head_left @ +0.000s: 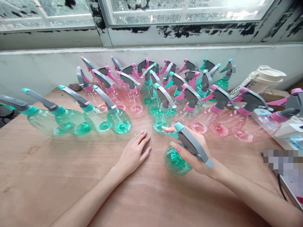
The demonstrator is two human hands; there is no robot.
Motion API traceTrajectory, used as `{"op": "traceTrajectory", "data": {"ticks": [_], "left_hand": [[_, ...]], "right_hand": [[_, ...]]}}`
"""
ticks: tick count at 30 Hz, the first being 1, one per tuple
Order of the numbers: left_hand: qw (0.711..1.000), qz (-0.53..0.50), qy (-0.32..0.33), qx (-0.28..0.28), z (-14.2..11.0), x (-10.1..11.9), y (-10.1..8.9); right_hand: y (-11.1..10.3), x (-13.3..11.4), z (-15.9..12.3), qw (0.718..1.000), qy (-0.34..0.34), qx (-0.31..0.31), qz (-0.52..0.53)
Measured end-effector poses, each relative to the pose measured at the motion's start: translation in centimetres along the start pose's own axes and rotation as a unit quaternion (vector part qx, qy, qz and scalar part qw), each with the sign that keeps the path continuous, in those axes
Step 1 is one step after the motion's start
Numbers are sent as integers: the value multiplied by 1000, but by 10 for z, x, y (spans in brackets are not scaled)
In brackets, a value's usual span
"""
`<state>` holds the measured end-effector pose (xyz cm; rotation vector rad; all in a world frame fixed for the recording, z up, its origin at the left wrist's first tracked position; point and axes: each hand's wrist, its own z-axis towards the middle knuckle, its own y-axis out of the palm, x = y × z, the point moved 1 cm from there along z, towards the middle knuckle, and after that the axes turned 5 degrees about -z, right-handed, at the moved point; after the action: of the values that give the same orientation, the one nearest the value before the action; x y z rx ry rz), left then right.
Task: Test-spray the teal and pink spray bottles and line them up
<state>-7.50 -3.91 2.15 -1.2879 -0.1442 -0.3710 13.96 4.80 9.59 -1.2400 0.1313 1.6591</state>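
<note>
My right hand (197,149) is wrapped round the neck of a green spray bottle (176,160) with a grey and turquoise trigger head. The bottle's lower part shows below my fingers; its neck is hidden by the hand. Whether its base touches the table I cannot tell. My left hand (133,151) lies flat on the wooden table (99,183), fingers spread and holding nothing. Just beyond it stands a green spray bottle (121,121), the nearest of a row on the left. Another green bottle (162,121) stands behind the held one.
Rows of pink spray bottles (136,102) and green ones fill the table's far side. A pink bottle (262,127) stands at the right end. A cream cup (265,78) is at the back right, near a white box (291,129). A windowed wall (56,60) bounds the back.
</note>
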Motion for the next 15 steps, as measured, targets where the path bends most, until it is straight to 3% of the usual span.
{"op": "traceTrajectory", "data": {"ticks": [15], "left_hand": [[1000, 9, 2, -2, 0, 0, 1]], "right_hand": [[-1, -1, -3, 999, -18, 0, -34]]}}
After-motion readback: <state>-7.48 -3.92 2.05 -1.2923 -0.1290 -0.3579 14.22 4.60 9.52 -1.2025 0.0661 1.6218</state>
